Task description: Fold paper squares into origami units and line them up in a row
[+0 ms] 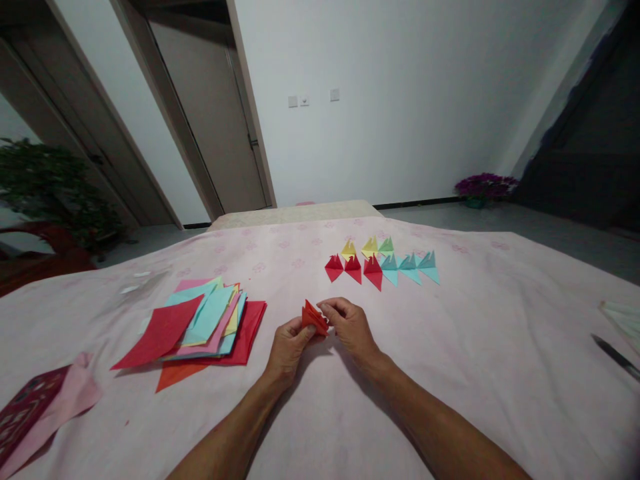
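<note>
Between my hands, just above the cloth, is a folded orange-red origami paper [311,317] with pointed flaps standing up. My left hand [289,347] pinches its lower left part between thumb and fingers. At its right edge, the thumb and fingertips of my right hand [353,327] close on a small end of the paper; the exact fold there is too small to make out. Beyond my right hand stand folded paper cranes: red cranes [353,268], light blue cranes [410,268], yellow cranes [370,247] and a green crane [387,246].
Left of my hands lies a loose stack of coloured paper sheets [210,320]. A dark red packet [30,413] with pink paper sits at the near left, and a clear plastic wrapper [140,287] lies behind. A dark pen [616,357] rests at the right on the pink tablecloth [475,347].
</note>
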The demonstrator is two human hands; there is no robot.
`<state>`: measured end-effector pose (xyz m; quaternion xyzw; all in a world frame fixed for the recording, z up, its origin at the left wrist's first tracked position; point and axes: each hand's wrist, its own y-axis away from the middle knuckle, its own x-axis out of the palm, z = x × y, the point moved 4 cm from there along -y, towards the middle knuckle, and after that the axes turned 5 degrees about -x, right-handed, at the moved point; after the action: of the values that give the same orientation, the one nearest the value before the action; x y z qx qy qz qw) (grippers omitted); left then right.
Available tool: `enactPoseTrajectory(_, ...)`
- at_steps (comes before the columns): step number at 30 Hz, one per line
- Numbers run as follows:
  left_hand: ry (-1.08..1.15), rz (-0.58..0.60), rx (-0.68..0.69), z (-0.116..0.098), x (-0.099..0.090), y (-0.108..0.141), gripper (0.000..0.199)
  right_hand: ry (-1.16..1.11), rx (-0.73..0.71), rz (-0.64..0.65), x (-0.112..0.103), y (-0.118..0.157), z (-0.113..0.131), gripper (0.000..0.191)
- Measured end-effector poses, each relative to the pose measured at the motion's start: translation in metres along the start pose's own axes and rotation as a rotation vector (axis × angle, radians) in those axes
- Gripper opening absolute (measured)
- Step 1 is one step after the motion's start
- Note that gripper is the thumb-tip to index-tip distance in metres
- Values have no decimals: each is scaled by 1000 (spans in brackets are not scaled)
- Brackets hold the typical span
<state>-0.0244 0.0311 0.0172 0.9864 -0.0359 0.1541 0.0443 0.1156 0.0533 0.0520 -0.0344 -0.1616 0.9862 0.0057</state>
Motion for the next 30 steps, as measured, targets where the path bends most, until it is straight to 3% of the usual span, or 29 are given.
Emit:
enactPoseTrajectory(6, -6, 44, -34, 3, 0, -1, 31, -85, 115, 108, 1, -3, -8, 26)
enactPoseTrajectory(14, -9, 66, -40, 1, 3, 2, 31, 213, -163, 70, -3, 0, 6, 16)
enactPoseTrajectory(20, 0, 85, -72, 6, 3, 2, 32, 387, -281, 39, -3, 7, 17, 16)
enactPoseTrajectory(30, 96, 39, -94, 6, -1, -1, 34, -46, 70, 143, 6, 0, -13, 15)
